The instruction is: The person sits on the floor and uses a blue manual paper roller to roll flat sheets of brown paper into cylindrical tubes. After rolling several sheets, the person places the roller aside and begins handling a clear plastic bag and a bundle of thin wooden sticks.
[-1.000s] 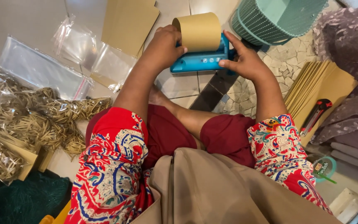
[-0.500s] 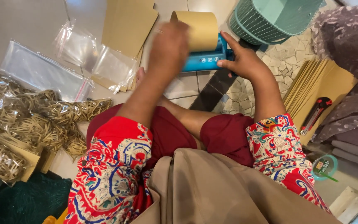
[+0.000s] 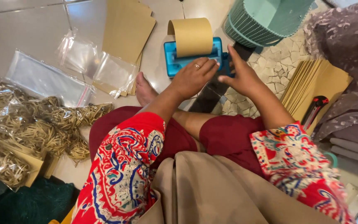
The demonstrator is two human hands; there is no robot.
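The left hand (image 3: 193,74), raised half a second ago, now presses flat on the blue punch (image 3: 175,62) at upper centre, holding nothing, while the right hand (image 3: 239,76) steadies its side, leaving the curled brown card (image 3: 192,37) seated in it.

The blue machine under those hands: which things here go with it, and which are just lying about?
In hand:
left hand pressing on the blue machine
right hand at its right end
curled brown card standing in it

Lying about:
flat brown cards
card stack
clear bags
rubber bands
green basket
cutter
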